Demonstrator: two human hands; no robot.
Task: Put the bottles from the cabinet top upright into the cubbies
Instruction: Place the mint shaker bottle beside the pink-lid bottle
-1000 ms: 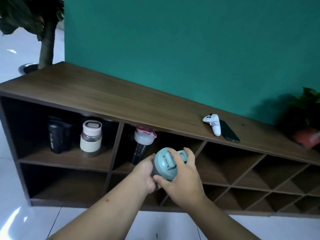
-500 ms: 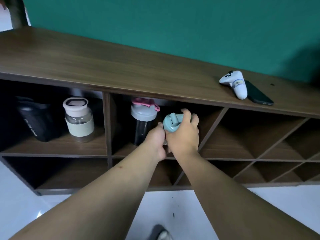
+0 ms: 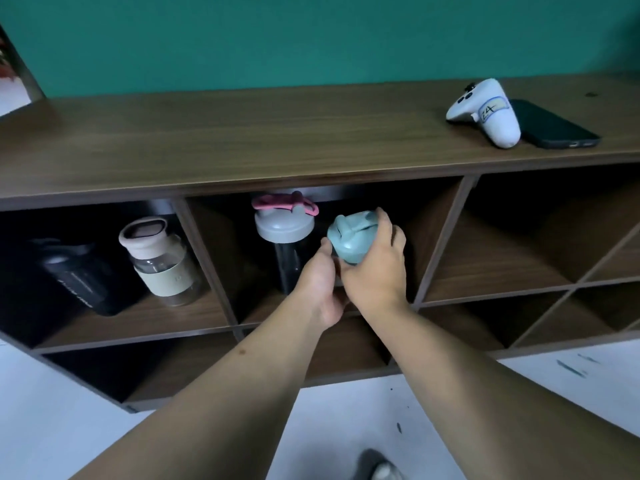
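Observation:
A bottle with a pale blue lid (image 3: 349, 237) is inside the middle upper cubby of the wooden cabinet (image 3: 242, 140), held by both hands. My right hand (image 3: 375, 271) wraps its right side and lid. My left hand (image 3: 320, 285) grips its lower left side; the bottle's body is hidden behind the hands. Just left in the same cubby stands a dark shaker bottle with a grey lid and pink loop (image 3: 285, 237). The left cubby holds a clear bottle with a beige sleeve (image 3: 161, 261) and a black bottle (image 3: 76, 275), both upright.
A white game controller (image 3: 485, 112) and a dark phone (image 3: 554, 124) lie on the cabinet top at the right. Cubbies to the right have diagonal dividers (image 3: 446, 237). A green wall rises behind. White floor lies below, with a shoe (image 3: 375, 467) at the bottom edge.
Both hands have carried the blue-lidded bottle from in front of the cabinet into the middle upper cubby, beside the pink-looped shaker. The view has come closer and lower.

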